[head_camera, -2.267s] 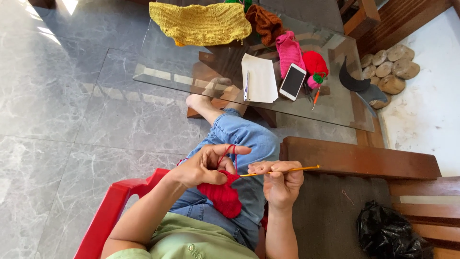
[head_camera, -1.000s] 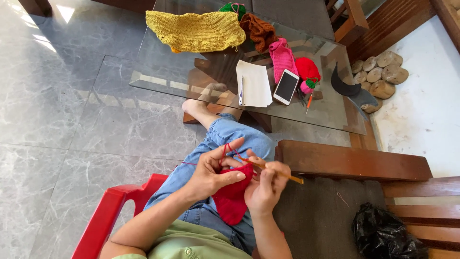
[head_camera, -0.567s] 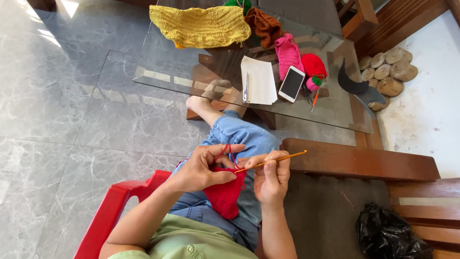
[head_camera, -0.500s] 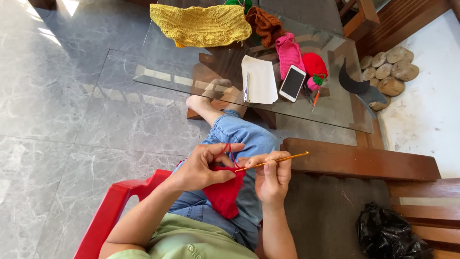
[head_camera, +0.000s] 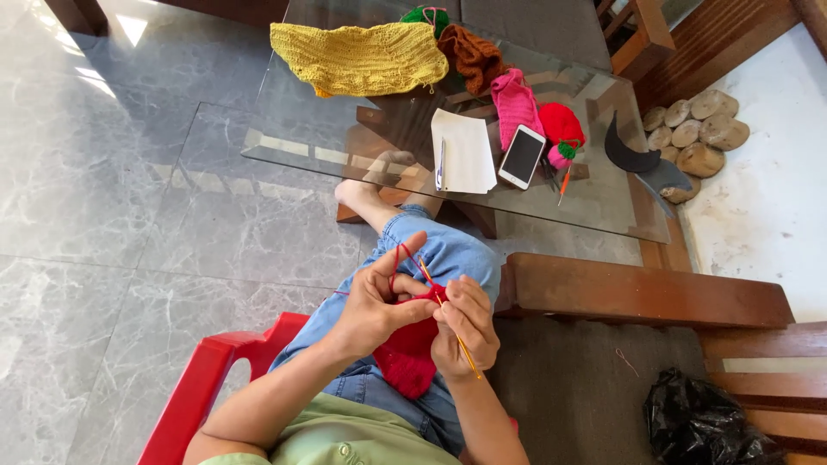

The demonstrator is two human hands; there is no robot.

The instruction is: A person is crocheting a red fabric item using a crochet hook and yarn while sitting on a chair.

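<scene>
Right hand [head_camera: 467,325] curled closed around an orange crochet hook [head_camera: 448,317], fingers pressed together on the shaft; hook runs diagonally, tip up near the left thumb, tail end sticking out below the knuckles. Left hand [head_camera: 376,299] half closed, thumb and fingers pinching the top edge of a red crochet piece [head_camera: 408,353]; index finger raised, a strand of red yarn [head_camera: 398,255] looped over it. The two hands touch, just above the lap. The red piece hangs down from the pinch onto blue jeans [head_camera: 431,258]. Person sits on a red plastic chair [head_camera: 207,379], one bare foot [head_camera: 355,191] stretched out under the glass tabletop [head_camera: 284,142]. On the tabletop, well apart from the hands: yellow knitted cloth [head_camera: 357,57] at the far edge, brown knitted piece [head_camera: 475,57] beside it, green yarn ball [head_camera: 426,15] behind; a pink knitted piece [head_camera: 517,105], a red knitted hat [head_camera: 560,124], a phone [head_camera: 522,156] face up between them, white paper [head_camera: 463,151] with a pen [head_camera: 441,164] along its left edge. Wooden bench [head_camera: 637,293] to the right of the knee; black plastic bag [head_camera: 702,422] on it, contents hidden. Round stones [head_camera: 698,129] clustered past the tabletop corner.
</scene>
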